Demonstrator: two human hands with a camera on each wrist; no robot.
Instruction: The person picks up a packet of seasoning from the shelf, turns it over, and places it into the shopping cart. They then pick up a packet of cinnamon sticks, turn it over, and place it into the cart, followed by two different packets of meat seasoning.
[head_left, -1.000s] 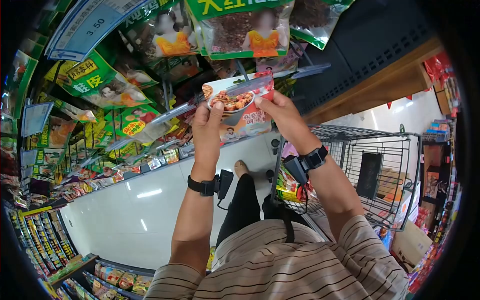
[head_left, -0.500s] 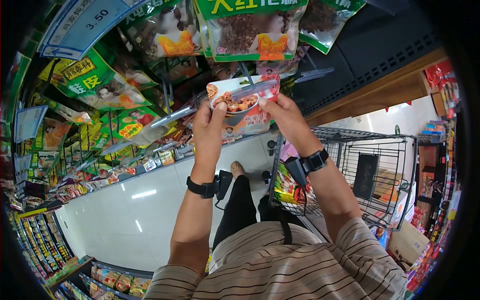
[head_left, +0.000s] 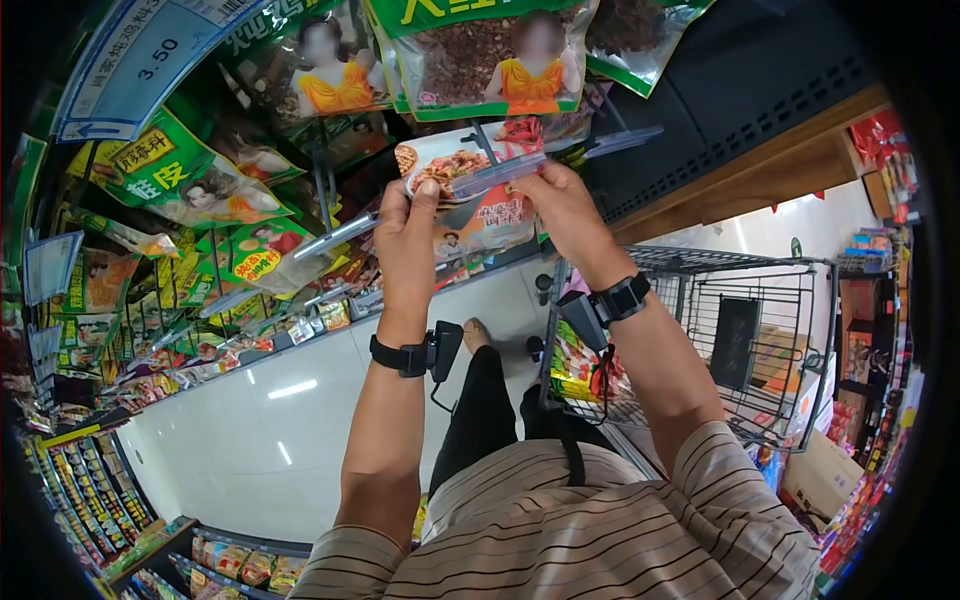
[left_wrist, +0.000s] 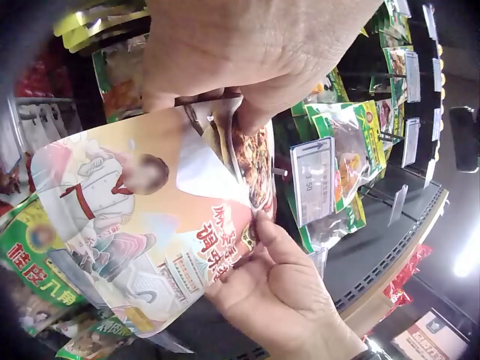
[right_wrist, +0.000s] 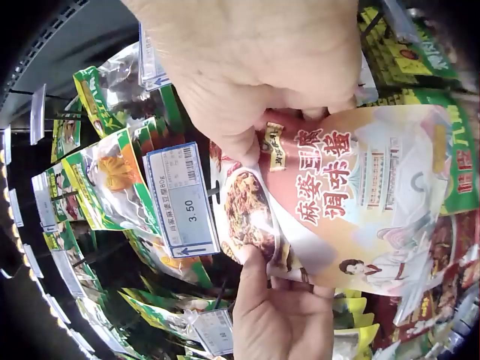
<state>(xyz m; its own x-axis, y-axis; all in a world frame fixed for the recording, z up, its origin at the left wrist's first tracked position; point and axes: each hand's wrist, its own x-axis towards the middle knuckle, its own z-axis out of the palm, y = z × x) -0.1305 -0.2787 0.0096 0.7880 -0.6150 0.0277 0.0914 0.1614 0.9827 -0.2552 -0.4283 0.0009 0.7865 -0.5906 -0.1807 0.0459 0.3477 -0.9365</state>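
A red and cream seasoning packet [head_left: 480, 205] with a food picture is held up at the display rack. My left hand [head_left: 415, 195] pinches its left top corner, thumb in front. My right hand [head_left: 535, 180] pinches the right top edge. The packet's top lies against a peg with a clear price strip [head_left: 495, 172]. In the left wrist view the packet [left_wrist: 150, 225] hangs below the left hand [left_wrist: 240, 112], with the right hand [left_wrist: 292, 300] on its edge. In the right wrist view the packet [right_wrist: 352, 202] sits between the right hand [right_wrist: 262, 127] and the left hand [right_wrist: 281, 315].
Green spice packets [head_left: 190, 170] hang on pegs all over the rack, with a 3.50 price tag [right_wrist: 184, 199] beside the packet. A wire shopping cart [head_left: 740, 340] holding some goods stands at my right. White floor [head_left: 290, 420] runs below, and low shelves [head_left: 90, 480] line the left.
Both hands have lifted the packet a little higher, so its top now sits at the peg's clear strip. The grip of both hands is the same.
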